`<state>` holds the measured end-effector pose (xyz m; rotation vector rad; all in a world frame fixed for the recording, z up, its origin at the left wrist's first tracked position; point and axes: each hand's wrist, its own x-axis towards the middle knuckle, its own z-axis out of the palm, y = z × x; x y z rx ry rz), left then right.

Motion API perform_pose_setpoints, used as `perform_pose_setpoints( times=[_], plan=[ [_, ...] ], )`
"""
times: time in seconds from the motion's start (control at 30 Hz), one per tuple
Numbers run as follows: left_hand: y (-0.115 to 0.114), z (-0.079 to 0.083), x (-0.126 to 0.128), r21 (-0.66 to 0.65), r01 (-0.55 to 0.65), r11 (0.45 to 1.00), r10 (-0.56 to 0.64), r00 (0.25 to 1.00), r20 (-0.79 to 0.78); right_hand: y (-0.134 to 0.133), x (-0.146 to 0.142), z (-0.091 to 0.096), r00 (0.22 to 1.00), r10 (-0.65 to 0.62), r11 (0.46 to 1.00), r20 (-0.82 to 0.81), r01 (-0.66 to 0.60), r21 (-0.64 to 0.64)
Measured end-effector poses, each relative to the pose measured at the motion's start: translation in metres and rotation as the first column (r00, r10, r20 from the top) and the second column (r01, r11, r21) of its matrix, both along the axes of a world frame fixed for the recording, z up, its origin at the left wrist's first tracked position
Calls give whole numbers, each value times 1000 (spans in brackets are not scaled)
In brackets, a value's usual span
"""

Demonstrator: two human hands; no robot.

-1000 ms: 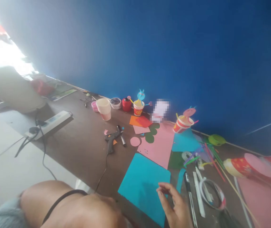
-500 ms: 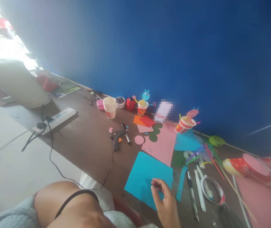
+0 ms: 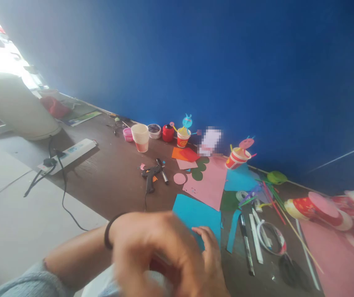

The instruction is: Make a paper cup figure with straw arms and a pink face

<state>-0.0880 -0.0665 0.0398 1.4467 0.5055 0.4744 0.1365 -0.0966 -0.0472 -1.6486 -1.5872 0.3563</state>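
Observation:
My left hand (image 3: 161,247), with a dark band on its wrist, is raised close to the camera. Its fingers bend downward, smeared by motion, and their tips are hard to make out. Behind it, partly hidden, my right hand (image 3: 212,258) is over the lower part of a blue paper sheet (image 3: 195,210), its visible fingers stretched and nothing seen in them. Right of that sheet lie a narrow blue paper strip (image 3: 234,231), a black pen (image 3: 246,245) and white strips (image 3: 256,237). A black glue gun (image 3: 150,175) rests beyond my left hand.
Pink paper (image 3: 207,185) with green cut-outs lies farther back. Decorated cups (image 3: 238,159) and stacked paper cups (image 3: 140,138) stand near the blue wall. Tape (image 3: 268,243) and scissors (image 3: 291,268) lie at right. A power strip (image 3: 71,154) with cords sits at left.
My left hand has risen from the lower left across the middle, covering part of my right hand and the blue sheet. The view has shifted slightly.

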Motion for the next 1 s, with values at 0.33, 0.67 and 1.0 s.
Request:
perform_pose_setpoints(
  times=[0.33, 0.67, 1.0],
  plan=[
    [170, 1, 91, 792, 355, 496, 546, 581, -603, 3, -1, 10, 998, 11, 999, -55, -13, -49],
    [184, -23, 102, 761, 424, 491, 535, 543, -648, 6, -3, 18, 994, 10, 999, -105, -15, -50],
    [187, -1, 96, 798, 287, 530, 528, 624, -576, 6, -2, 8, 996, 25, 999, -81, -28, -35]
  ],
)
